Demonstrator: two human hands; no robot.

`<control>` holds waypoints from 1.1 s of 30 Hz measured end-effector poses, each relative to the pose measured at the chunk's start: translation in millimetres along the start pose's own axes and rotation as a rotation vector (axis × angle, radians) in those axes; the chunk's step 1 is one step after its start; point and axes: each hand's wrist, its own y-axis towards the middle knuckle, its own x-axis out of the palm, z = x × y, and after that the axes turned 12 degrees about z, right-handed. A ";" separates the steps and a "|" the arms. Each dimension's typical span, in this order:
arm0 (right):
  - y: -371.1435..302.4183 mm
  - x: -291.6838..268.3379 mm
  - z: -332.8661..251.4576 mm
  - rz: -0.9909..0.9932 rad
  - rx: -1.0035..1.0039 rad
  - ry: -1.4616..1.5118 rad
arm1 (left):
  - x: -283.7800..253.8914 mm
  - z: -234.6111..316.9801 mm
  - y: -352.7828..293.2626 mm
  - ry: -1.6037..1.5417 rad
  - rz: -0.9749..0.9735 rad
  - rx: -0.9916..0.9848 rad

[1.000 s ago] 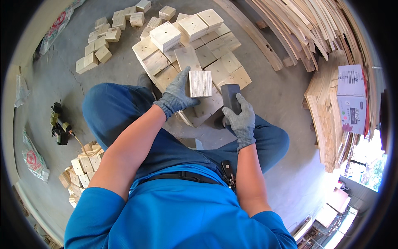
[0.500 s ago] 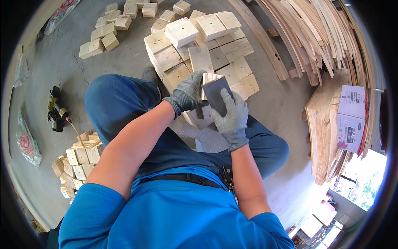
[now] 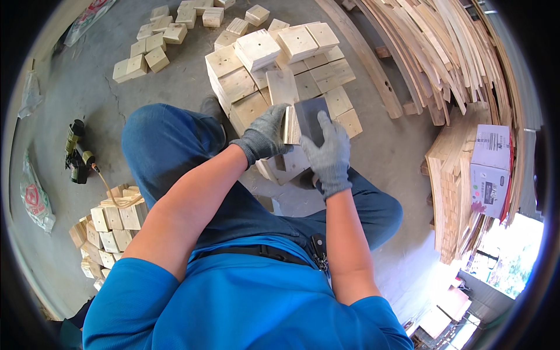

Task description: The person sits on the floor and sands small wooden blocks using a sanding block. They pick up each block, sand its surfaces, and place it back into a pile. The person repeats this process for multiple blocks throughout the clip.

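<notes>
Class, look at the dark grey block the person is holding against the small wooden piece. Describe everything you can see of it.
The dark grey block is a flat, rectangular pad with a matte face, probably a sanding block. The gloved right hand grips it from below, fingers on its face. It stands nearly upright, pressed against the pale wooden piece in the gloved left hand, above stacked wood.

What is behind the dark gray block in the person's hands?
Pressed against the gray block is a pale wooden block, held by the left hand. Only its edge shows; the rest is covered by the gray block and right hand. Farther back are stacked wooden blocks.
</notes>
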 end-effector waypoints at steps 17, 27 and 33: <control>-1.7 1.9 16.9 0.068 -0.041 0.054 | 1.9 -3.5 1.0 -0.037 -0.013 -0.004; 26.5 8.6 12.2 0.013 0.068 -0.010 | 0.1 -0.1 1.8 0.038 -0.016 0.021; -54.2 -23.2 -5.0 0.020 -0.116 -0.038 | -3.9 8.1 1.9 -0.008 -0.034 -0.022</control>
